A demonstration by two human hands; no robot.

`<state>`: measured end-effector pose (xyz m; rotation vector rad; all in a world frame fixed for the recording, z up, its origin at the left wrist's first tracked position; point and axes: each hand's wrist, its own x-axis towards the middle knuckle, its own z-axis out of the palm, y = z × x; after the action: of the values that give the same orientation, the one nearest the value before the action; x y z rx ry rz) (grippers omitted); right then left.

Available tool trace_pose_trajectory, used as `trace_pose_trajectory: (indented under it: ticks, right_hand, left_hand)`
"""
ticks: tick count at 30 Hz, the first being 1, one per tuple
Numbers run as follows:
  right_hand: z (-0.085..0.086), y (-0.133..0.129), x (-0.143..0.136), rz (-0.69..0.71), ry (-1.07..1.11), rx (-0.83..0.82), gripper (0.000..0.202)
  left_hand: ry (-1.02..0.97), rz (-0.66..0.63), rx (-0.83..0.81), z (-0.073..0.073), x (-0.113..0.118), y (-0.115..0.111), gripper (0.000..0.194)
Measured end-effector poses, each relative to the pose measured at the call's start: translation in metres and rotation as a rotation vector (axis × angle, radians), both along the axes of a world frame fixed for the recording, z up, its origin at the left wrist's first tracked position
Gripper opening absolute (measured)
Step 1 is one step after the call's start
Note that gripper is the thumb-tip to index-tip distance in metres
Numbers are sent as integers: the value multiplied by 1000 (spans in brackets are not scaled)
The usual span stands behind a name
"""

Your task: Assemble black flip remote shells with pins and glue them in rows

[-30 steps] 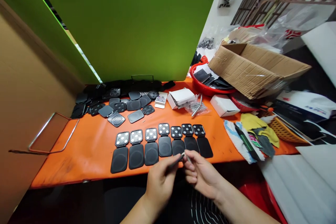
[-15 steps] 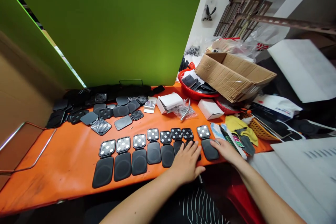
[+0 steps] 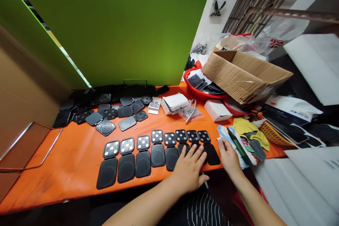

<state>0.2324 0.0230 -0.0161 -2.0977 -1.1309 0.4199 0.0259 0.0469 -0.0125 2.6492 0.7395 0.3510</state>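
Note:
A row of hinged black pads (image 3: 107, 173) lies along the front of the orange table (image 3: 71, 162). Each has a large rounded panel and a small square one bearing pale round dots. My left hand (image 3: 189, 167) rests palm down, fingers spread, over the lower panels near the row's right end, partly hiding them. Just right of the rightmost pad (image 3: 212, 154), my right hand (image 3: 230, 157) is closed in a pinch. Something small and pale shows at its fingertips, too small to name. Below my left hand a thin silvery rod (image 3: 206, 183) sticks out.
More hinged pads (image 3: 127, 123) lie in a pile at the back left, before a green panel (image 3: 127, 24). White boxes (image 3: 174, 103), a red basin (image 3: 193, 90), a cardboard box (image 3: 238, 76) and a yellow cloth (image 3: 249, 130) crowd the right. A wire frame (image 3: 50, 148) stands left.
The rightmost pad now sits close beside its neighbour, where a gap was before. My right hand has come off it to the right. My left hand stays over the pads; the view has shifted slightly.

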Motion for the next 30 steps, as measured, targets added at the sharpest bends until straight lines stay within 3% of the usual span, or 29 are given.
trace_pose_trajectory:
  ticks: [4, 9, 12, 18, 23, 27, 30]
  right_hand:
    - [5, 17, -6, 171, -100, -88, 41]
    - [25, 66, -16, 527, -436, -331, 28]
    - [34, 89, -21, 640, -539, -377, 22]
    - [41, 97, -13, 577, -422, -366, 26]
    - [29, 84, -2, 507, -277, -333, 27]
    - [19, 82, 0, 467, -290, -315, 28]
    - [18, 83, 3, 460, -305, -280, 31]
  left_hand:
    - [7, 53, -31, 2, -11, 7, 65]
    - [71, 43, -65, -7, 10, 18, 76]
    - [91, 77, -77, -11, 20, 21, 77]
    - [93, 88, -80, -12, 17, 25, 74]
    - [31, 91, -126, -9, 15, 25, 71]
    - [-211, 217, -427, -2, 16, 39, 44]
    - [-312, 382, -601, 1, 31, 69, 31]
